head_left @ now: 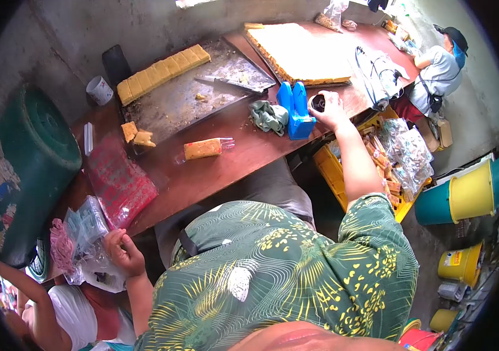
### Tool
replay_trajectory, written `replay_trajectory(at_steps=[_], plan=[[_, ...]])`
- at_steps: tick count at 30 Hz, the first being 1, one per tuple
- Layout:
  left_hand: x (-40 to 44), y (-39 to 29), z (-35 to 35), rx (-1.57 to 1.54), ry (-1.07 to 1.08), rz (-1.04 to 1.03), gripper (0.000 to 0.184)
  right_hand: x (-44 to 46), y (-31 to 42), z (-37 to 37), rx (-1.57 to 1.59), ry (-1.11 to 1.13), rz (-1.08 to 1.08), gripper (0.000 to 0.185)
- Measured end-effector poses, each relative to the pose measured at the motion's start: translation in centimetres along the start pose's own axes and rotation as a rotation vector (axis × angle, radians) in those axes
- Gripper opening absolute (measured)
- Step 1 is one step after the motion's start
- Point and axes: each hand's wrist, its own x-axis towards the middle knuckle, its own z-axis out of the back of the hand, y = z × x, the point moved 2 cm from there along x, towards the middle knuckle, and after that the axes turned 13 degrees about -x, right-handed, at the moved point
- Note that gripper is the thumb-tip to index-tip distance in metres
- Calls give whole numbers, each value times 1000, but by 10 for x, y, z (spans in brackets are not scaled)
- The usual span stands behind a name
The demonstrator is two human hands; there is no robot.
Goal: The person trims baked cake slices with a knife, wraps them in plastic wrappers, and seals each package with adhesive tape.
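My right hand [330, 110] is closed around a dark, round, roll-like thing [318, 103], right beside a blue tape dispenser [301, 120] on the table. A crumpled grey-green cloth [268, 117] lies left of the dispenser. At the table's near left, my left hand [124, 253] is raised with loosely bent fingers, and nothing shows in it. Close to that hand are clear plastic bags [88, 225] and a red plastic-covered sheet [122, 181]. One piece of yellow cake in a clear wrapper [202, 149] rests on the table between my hands.
A metal tray [226, 93] carries a row of cake slices [164, 71] and a knife [229, 83]. Behind stands a large cake slab [299, 52]. A yellow crate [331, 167] holds wrapped pieces. A green drum [39, 169] stands left; people [436, 73] are at both sides.
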Motion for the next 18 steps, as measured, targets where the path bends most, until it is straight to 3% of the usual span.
replay_trajectory(at_steps=[10, 18], plan=[[12, 9, -19, -117, 52, 45, 9, -5, 10, 13, 80, -277, 63, 67], [14, 11, -25, -124, 58, 49, 10, -7, 13, 8, 68, -323, 99, 63]])
